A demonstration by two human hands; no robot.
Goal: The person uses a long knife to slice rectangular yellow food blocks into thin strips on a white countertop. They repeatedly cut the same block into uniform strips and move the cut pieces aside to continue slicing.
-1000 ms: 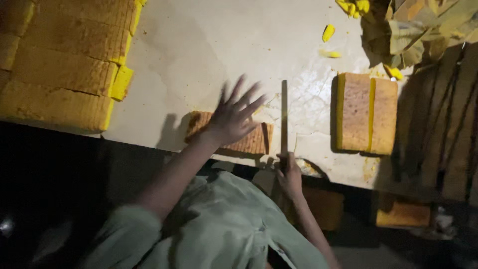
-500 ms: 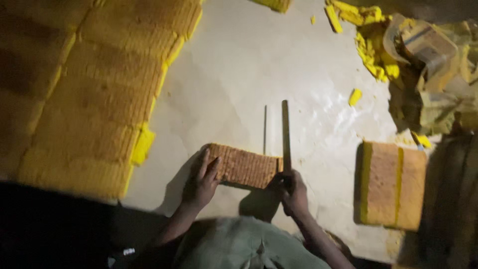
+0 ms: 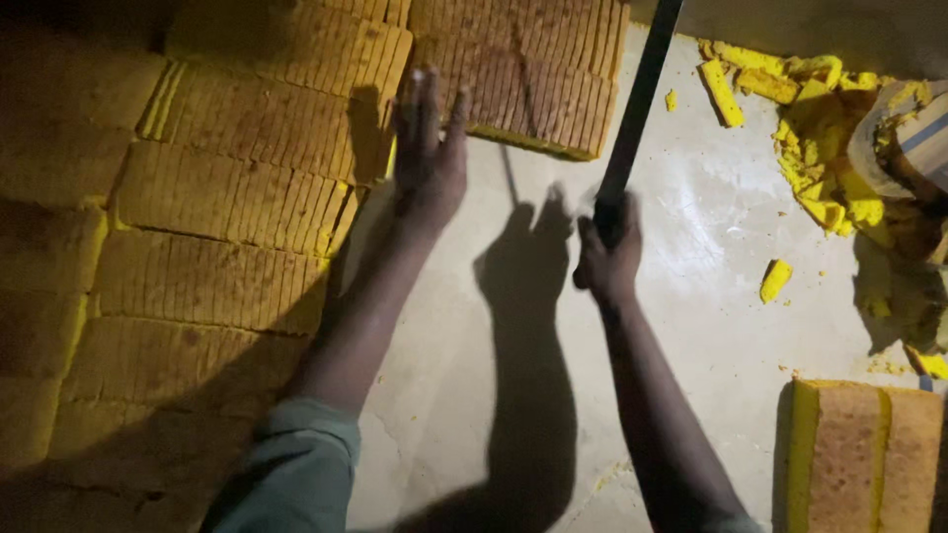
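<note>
Dim, warm light from above; hard shadows fall below the fingers (image 3: 427, 104); edges dark, slight blur.

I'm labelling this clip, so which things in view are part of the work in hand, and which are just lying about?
In hand:
- left hand, open, at the sliced yellow blocks
- right hand, gripping the long dark blade

Lying about:
- uncut block, lower right
- yellow scraps, upper right
- loose yellow piece on the pale work surface
</note>
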